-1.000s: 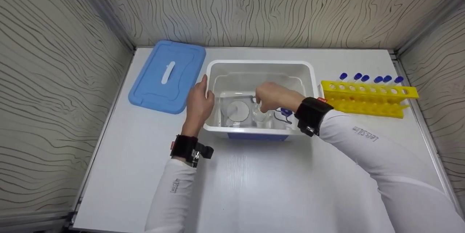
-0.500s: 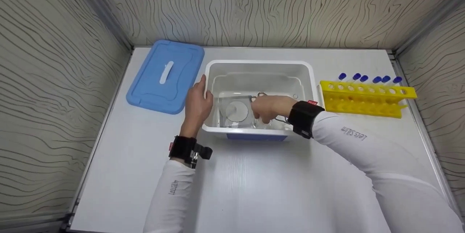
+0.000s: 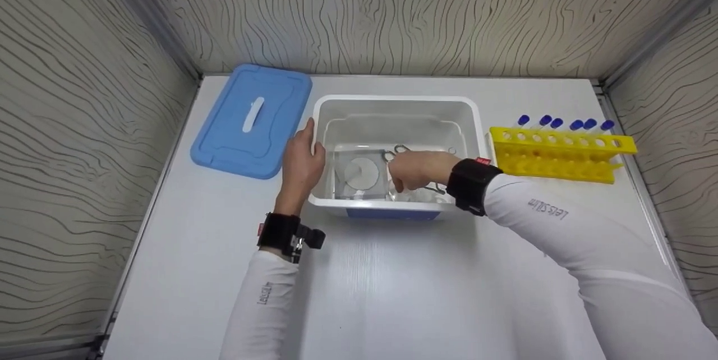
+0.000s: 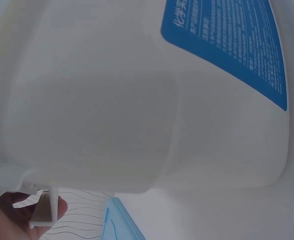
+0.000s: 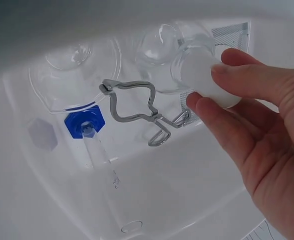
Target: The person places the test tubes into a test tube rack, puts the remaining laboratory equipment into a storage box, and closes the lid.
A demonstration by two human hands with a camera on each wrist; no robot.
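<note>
A white plastic box [image 3: 392, 98] stands lidless on the table. At its left side, my left hand [image 3: 303, 165] grips the edge; the left wrist view shows the fingers around a white side latch [image 4: 46, 207]. My right hand [image 5: 267, 120] is inside the box, thumb and fingers pinching a frosted white cylindrical piece [image 5: 207, 72] with a clear flared collar. Beside it lie a metal test tube clamp [image 5: 131, 117], a clear glass vessel [image 5: 66, 70] and a glass tube [image 5: 99, 155] in a blue hexagonal base [image 5: 84, 121]. A round white disc [image 3: 362, 174] lies in the box's left part.
A blue lid [image 3: 252, 121] with a white handle lies left of the box. On the right stands a yellow test tube rack [image 3: 561, 155] with several blue-capped tubes [image 3: 545, 120]. Wood-grain-patterned panels [image 3: 392, 18] border the white table [image 3: 392, 292].
My right hand has shifted slightly left and lower inside the box, uncovering the clamp's end behind it. My left hand stays at the box's left side.
</note>
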